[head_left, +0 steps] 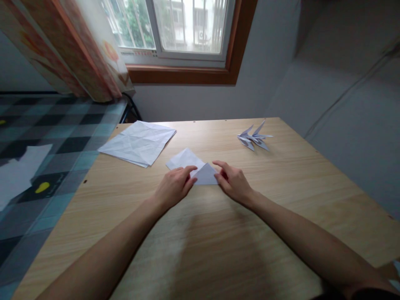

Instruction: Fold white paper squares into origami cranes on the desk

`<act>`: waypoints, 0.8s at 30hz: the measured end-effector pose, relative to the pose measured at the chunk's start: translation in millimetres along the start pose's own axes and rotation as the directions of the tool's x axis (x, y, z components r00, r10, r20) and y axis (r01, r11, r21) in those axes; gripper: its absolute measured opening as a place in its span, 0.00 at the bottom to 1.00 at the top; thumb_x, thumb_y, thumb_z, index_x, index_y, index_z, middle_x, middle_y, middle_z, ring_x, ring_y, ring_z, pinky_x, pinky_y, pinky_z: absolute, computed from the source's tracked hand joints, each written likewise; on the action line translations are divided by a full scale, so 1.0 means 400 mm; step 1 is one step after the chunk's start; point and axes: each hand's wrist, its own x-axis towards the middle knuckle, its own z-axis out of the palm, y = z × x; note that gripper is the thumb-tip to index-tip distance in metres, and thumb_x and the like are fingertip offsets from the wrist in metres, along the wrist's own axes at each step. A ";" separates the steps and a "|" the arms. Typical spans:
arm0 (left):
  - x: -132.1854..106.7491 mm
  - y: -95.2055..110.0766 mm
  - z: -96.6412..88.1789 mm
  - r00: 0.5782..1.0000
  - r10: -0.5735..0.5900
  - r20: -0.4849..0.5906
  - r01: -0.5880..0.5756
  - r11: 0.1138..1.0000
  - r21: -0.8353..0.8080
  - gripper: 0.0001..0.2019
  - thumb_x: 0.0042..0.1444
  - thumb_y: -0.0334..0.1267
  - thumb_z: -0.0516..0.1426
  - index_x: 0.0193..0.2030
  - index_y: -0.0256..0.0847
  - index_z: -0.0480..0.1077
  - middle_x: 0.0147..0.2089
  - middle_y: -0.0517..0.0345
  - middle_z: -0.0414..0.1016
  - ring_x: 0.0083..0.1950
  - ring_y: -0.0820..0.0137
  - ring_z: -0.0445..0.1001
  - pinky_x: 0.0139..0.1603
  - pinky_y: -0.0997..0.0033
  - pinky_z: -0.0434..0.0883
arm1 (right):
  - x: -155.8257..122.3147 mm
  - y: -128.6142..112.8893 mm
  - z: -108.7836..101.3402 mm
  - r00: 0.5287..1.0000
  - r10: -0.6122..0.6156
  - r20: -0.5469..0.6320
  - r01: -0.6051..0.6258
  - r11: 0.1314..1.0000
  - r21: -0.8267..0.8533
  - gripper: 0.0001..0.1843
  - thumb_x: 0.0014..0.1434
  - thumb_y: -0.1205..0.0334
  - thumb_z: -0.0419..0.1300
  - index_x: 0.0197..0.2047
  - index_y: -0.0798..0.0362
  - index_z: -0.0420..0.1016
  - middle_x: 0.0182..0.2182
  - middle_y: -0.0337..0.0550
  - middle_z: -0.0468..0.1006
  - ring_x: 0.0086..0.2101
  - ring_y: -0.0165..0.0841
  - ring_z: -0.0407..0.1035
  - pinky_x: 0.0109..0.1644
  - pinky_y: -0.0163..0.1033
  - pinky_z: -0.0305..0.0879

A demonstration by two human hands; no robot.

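Note:
A white sheet of paper (186, 161), partly folded into a triangular flap, lies flat on the wooden table (218, 233) near its middle. My left hand (173, 187) presses on the flap's left edge with its fingertips. My right hand (233, 180) pinches the flap's right edge between thumb and forefinger. Both forearms reach in from the near side of the table.
A stack of creased white sheets (139, 143) lies at the table's far left. Folded paper birds (254, 138) sit at the far right. A bed with a checked cover (40, 146) stands left of the table; window (175, 29) and curtain (78, 54) behind.

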 end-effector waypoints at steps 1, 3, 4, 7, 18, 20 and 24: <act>0.000 -0.001 0.001 1.000 -0.010 -0.003 0.010 1.000 0.010 0.14 0.66 0.40 0.51 0.54 0.38 0.69 0.35 0.55 0.76 0.37 0.65 0.75 0.41 0.64 0.72 | 0.001 -0.002 0.001 1.000 -0.010 0.023 0.011 0.999 -0.037 0.19 0.65 0.64 0.54 0.58 0.53 0.69 0.33 0.43 0.80 0.32 0.35 0.73 0.40 0.38 0.69; 0.002 -0.002 0.003 1.000 0.010 0.005 -0.010 0.998 0.059 0.14 0.65 0.39 0.52 0.54 0.39 0.70 0.39 0.52 0.77 0.41 0.63 0.75 0.44 0.62 0.72 | 0.002 -0.005 0.001 0.997 -0.043 0.065 0.051 0.991 -0.123 0.17 0.63 0.65 0.57 0.55 0.54 0.72 0.39 0.48 0.80 0.39 0.38 0.74 0.45 0.42 0.71; 0.003 -0.004 0.004 0.999 0.031 0.012 -0.032 0.996 0.088 0.14 0.64 0.39 0.52 0.54 0.40 0.71 0.43 0.49 0.77 0.44 0.61 0.75 0.46 0.60 0.72 | 0.004 -0.006 0.002 0.995 -0.065 0.074 0.076 0.984 -0.162 0.16 0.63 0.65 0.57 0.54 0.54 0.74 0.43 0.51 0.79 0.43 0.40 0.73 0.48 0.44 0.71; 0.005 -0.011 0.008 0.990 0.118 0.082 -0.128 0.984 0.127 0.17 0.65 0.35 0.50 0.58 0.43 0.71 0.59 0.48 0.74 0.58 0.57 0.71 0.57 0.54 0.69 | 0.007 -0.003 0.004 0.970 -0.201 0.137 0.228 0.949 -0.217 0.16 0.64 0.68 0.56 0.53 0.53 0.75 0.52 0.54 0.77 0.51 0.42 0.70 0.55 0.48 0.69; 0.002 -0.005 0.002 0.946 0.108 0.307 -0.154 0.979 0.131 0.24 0.68 0.48 0.46 0.68 0.45 0.63 0.70 0.52 0.63 0.72 0.56 0.59 0.70 0.46 0.55 | 0.003 0.001 -0.043 0.846 -0.381 0.373 0.486 0.837 -0.249 0.10 0.60 0.68 0.57 0.41 0.55 0.79 0.42 0.51 0.82 0.45 0.40 0.75 0.52 0.44 0.68; 0.002 -0.005 0.002 0.944 0.102 0.315 -0.152 0.979 0.138 0.24 0.68 0.48 0.46 0.68 0.45 0.63 0.70 0.52 0.63 0.72 0.56 0.59 0.70 0.46 0.54 | 0.007 0.002 -0.054 0.829 -0.391 0.400 0.516 0.810 -0.278 0.08 0.61 0.68 0.56 0.36 0.55 0.78 0.37 0.50 0.82 0.40 0.38 0.75 0.48 0.43 0.68; 0.002 -0.008 0.004 0.942 0.106 0.317 -0.161 0.975 0.153 0.24 0.68 0.49 0.47 0.67 0.46 0.63 0.70 0.53 0.63 0.71 0.56 0.59 0.70 0.47 0.54 | 0.013 0.001 -0.058 0.793 -0.433 0.428 0.585 0.738 -0.336 0.11 0.63 0.69 0.55 0.31 0.55 0.75 0.29 0.45 0.80 0.32 0.35 0.72 0.39 0.40 0.64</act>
